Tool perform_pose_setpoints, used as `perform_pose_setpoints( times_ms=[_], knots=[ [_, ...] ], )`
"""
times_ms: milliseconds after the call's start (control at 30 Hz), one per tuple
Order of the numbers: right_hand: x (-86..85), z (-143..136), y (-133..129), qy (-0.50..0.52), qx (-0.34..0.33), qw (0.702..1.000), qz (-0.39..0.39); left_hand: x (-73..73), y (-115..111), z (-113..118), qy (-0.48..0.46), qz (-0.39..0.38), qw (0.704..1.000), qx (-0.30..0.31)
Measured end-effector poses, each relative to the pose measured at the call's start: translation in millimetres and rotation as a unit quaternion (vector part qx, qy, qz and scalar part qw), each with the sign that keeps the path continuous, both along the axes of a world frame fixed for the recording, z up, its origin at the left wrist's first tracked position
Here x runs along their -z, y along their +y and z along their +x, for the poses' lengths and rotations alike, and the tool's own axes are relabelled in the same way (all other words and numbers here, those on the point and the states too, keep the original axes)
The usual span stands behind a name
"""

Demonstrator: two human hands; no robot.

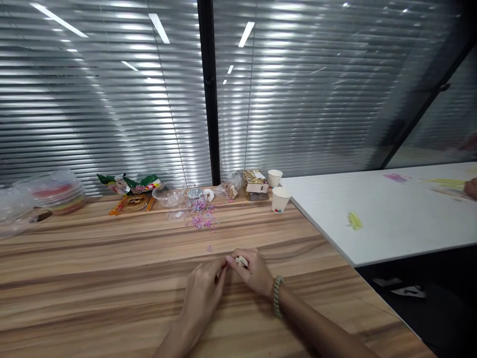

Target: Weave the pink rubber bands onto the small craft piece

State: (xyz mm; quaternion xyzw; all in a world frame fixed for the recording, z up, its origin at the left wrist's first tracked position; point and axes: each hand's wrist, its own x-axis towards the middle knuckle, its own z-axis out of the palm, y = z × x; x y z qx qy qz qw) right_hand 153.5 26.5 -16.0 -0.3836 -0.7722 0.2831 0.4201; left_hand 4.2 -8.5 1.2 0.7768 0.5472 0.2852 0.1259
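Over the wooden table, my left hand [203, 288] and my right hand [254, 273] meet at the fingertips. A small crumpled off-white piece [242, 261] shows between the thumb and curled fingers of my right hand, which is closed around it; its kind is unclear. My left thumb and index finger are pinched together against the right fingertips. Whatever they grip is too small or hidden to make out. Just beyond my hands lies a tiny pink piece [209, 248], and farther back is a scatter of small pink and purple pieces [203, 220].
Along the window side stand two paper cups [280, 200], a gold box [256, 181], clear plastic bowls [170, 197], snack packets [136, 186] and stacked lidded tubs [55, 193]. The adjoining white table [320, 199] bears a yellow bit [354, 221]. Another person's hand [471, 188] shows at far right.
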Motion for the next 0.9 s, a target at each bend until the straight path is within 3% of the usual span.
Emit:
perform_pose_setpoints(
  times_ms=[200, 333, 533, 733, 900],
  knots=[
    [-0.8, 0.0, 0.5, -0.004, 0.003, 1.0, 0.007, 1.9, 0.8, -1.9, 0.012, 0.028, 0.999, -0.027],
    [-5.9, 1.4, 0.2, 0.01, 0.001, 1.0, -0.002, -5.4, -1.0, 3.0, -0.117, -0.03, 0.992, -0.024],
    [-8.7, 1.0, -0.4, 0.06, 0.002, 0.998, -0.019, -15.7, 0.3, 4.5, -0.283, -0.131, 0.95, -0.018],
    [-3.1, 0.5, 0.1, 0.053, -0.014, 0.998, -0.032, -5.6, 2.9, 5.1, -0.287, -0.165, 0.942, 0.05],
    [-0.3, 0.5, 1.5, 0.057, 0.02, 0.998, -0.009, -7.3, 1.8, 6.1, -0.259, -0.168, 0.949, 0.067]
  ],
)
